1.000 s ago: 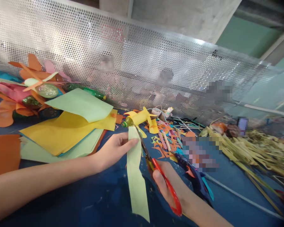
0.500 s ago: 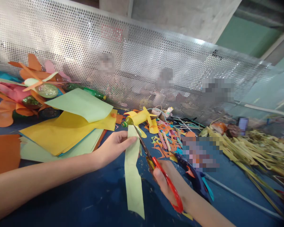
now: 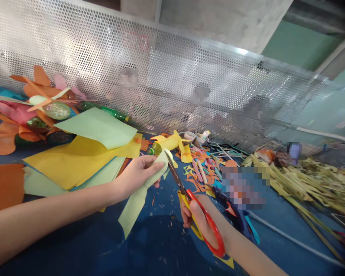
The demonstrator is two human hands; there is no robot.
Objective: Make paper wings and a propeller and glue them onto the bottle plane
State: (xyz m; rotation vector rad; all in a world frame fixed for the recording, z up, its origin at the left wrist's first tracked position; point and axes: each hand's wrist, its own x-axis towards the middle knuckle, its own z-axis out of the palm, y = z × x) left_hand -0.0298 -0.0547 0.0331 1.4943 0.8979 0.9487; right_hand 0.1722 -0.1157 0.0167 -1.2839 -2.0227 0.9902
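My left hand (image 3: pixel 138 174) pinches the top of a pale green paper strip (image 3: pixel 135 207), which hangs down and to the left over the blue table (image 3: pixel 89 245). My right hand (image 3: pixel 201 224) grips red and yellow scissors (image 3: pixel 195 207) by the handles. The blades point up and left, and their tip (image 3: pixel 168 155) meets the strip's top end just beyond my left fingers.
A stack of yellow, green and orange paper sheets (image 3: pixel 77 157) lies at left, with paper flowers (image 3: pixel 31 111) behind. Coloured scraps (image 3: pixel 202 165) and a small bottle (image 3: pixel 155 148) lie ahead, dried straw (image 3: pixel 304 180) at right. A perforated metal screen (image 3: pixel 161 76) walls the table's far side.
The strip's lower end has swung from hanging straight down to the left. My left fingers have curled tighter on its top, and the scissors have shifted slightly with the blades at the strip's end.
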